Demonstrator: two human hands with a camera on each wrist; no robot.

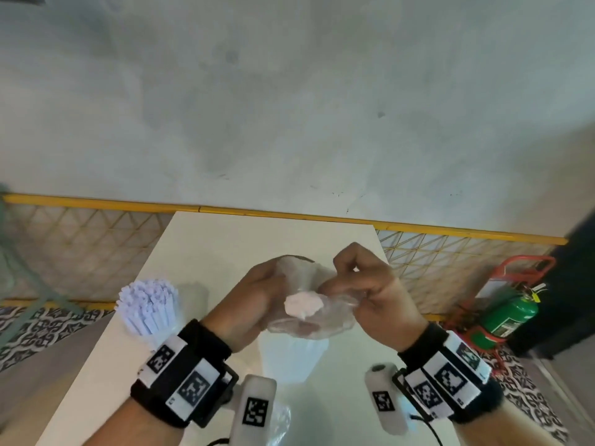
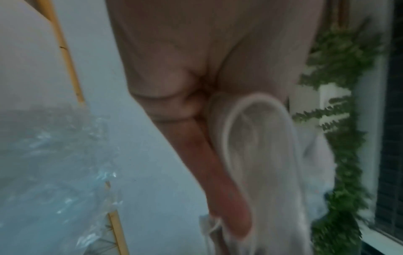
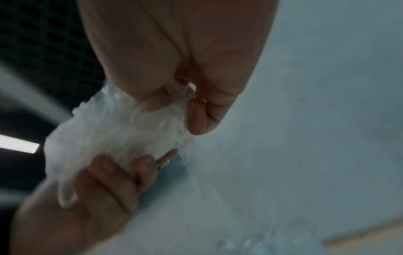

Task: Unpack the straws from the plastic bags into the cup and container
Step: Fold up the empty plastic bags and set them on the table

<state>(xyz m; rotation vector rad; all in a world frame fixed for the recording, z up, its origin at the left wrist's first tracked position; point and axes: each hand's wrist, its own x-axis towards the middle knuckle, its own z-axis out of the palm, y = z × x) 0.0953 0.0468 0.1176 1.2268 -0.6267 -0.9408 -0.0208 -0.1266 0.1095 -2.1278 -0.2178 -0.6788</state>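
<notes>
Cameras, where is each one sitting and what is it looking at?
Head: worn on the head, looking down at the white table, both wrists, the left hand and right hand gripping a plastic bag.
Left wrist: looks along the left hand at the bag.
Right wrist: looks along the right hand at the bag and the left hand.
All three share the bag.

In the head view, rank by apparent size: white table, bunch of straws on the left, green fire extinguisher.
1. White table, by far.
2. Bunch of straws.
3. Green fire extinguisher: looks similar to the straws, and it is farther off, so their order is unsure.
</notes>
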